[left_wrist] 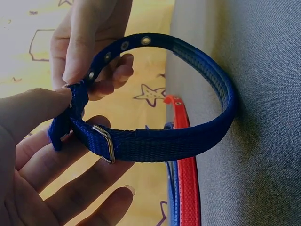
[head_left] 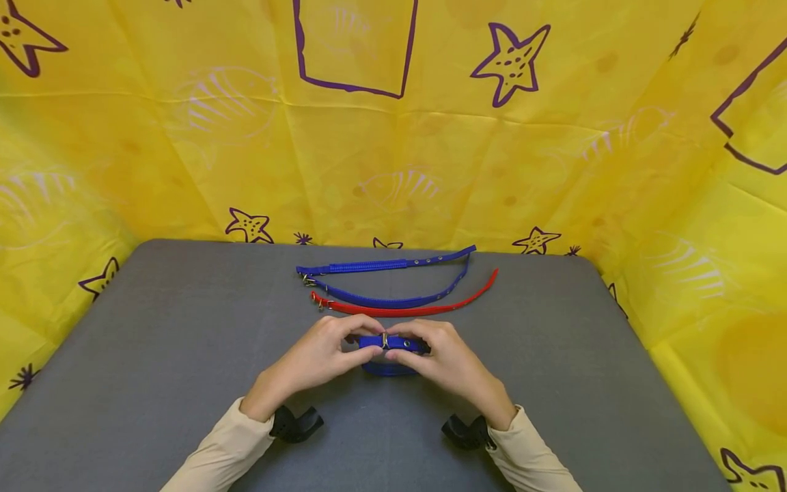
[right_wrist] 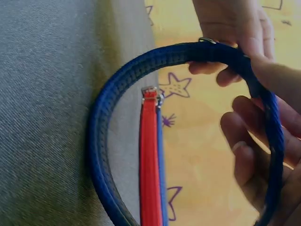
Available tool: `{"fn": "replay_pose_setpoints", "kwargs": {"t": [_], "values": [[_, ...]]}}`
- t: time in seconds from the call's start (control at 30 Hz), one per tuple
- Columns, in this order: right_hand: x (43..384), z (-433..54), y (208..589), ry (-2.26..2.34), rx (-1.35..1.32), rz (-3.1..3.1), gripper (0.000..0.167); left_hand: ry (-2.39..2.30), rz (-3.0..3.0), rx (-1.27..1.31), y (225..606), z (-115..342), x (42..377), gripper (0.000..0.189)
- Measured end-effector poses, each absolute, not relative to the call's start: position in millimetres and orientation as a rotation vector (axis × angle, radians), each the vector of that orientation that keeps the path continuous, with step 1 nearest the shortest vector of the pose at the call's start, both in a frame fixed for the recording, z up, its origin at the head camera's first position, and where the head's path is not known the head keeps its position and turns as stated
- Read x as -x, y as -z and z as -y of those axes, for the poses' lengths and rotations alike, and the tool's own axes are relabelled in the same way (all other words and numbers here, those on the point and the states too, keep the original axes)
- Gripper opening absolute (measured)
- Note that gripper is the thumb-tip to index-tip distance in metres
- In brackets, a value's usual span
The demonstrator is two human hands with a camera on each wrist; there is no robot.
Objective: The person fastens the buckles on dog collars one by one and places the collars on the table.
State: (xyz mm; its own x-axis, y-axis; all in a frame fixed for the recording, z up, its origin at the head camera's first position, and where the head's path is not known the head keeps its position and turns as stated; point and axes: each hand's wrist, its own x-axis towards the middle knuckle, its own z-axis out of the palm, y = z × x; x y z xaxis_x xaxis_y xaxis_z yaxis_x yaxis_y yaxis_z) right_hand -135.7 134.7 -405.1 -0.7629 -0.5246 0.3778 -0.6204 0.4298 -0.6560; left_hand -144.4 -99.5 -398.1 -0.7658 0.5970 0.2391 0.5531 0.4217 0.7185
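Note:
A blue pet collar (head_left: 387,370) with metal eyelets forms a closed loop between both hands. My left hand (head_left: 328,355) pinches it on one side of the buckle (head_left: 384,340), thumb toward me. On the other side my right hand (head_left: 444,355) grips the strap with thumb and fingers, and the two hands' fingertips nearly meet. In the left wrist view, a metal ring (left_wrist: 106,143) sits on the band near the left fingers, and the padded part of the loop curves toward the table. Fingers partly hide the buckle there.
Beyond the hands, a red collar (head_left: 406,312) lies across the grey table (head_left: 154,355). Behind it are blue collars (head_left: 369,266) with buckles at their left ends. A yellow patterned cloth (head_left: 430,143) rises along the table's back and sides.

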Motion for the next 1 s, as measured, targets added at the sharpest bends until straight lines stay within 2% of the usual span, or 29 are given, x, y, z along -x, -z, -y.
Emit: {"fn": "replay_pose_setpoints", "kwargs": {"t": [1.0], "values": [[142.7, -147.5, 408.4, -1.219, -0.910, 2.628, 0.015, -1.313, -2.618, -0.972, 392.8, 114.3, 150.8, 0.019]]}}
